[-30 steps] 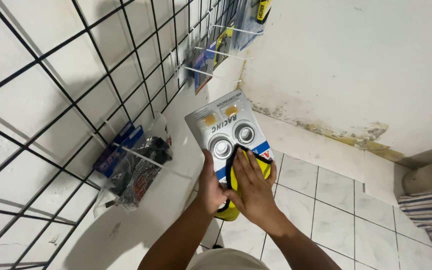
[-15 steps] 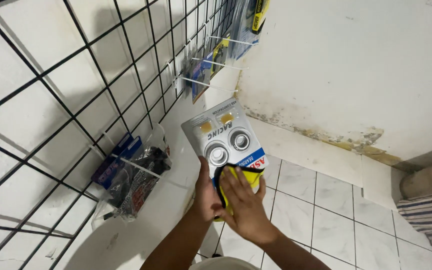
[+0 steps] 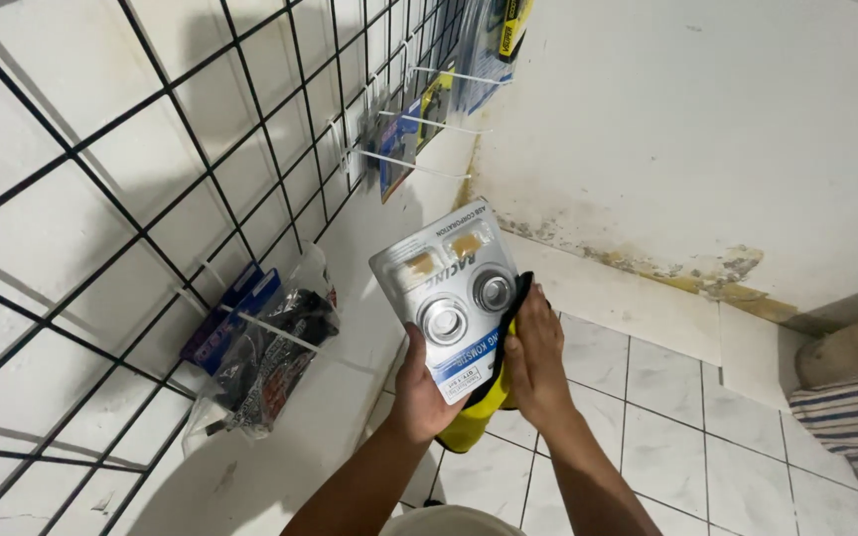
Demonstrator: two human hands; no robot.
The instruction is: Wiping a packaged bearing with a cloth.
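Two bare hands hold one flat blister pack of grey card and clear plastic [image 3: 454, 298] up in front of a black wire grid panel [image 3: 151, 179] on a white wall. The pack shows two round silver metal rings side by side under the plastic, two small tan pieces above them, and a blue band near its lower edge. The left hand [image 3: 419, 382] grips the pack's lower left corner, fingers closed round it. The right hand [image 3: 536, 352] presses a yellow and black cloth [image 3: 484, 412] against the pack's right edge, fingers curled over the cloth; most of the cloth is hidden behind the pack and the hand.

A clear plastic bag with dark parts inside [image 3: 270, 362] hangs from a white hook on the grid, beside a blue carded pack [image 3: 230, 318]. More carded packs [image 3: 429, 119] hang higher up, too small to make out. A striped cloth [image 3: 851, 422] is cut off at the right edge, over the white floor tiles [image 3: 667, 417].
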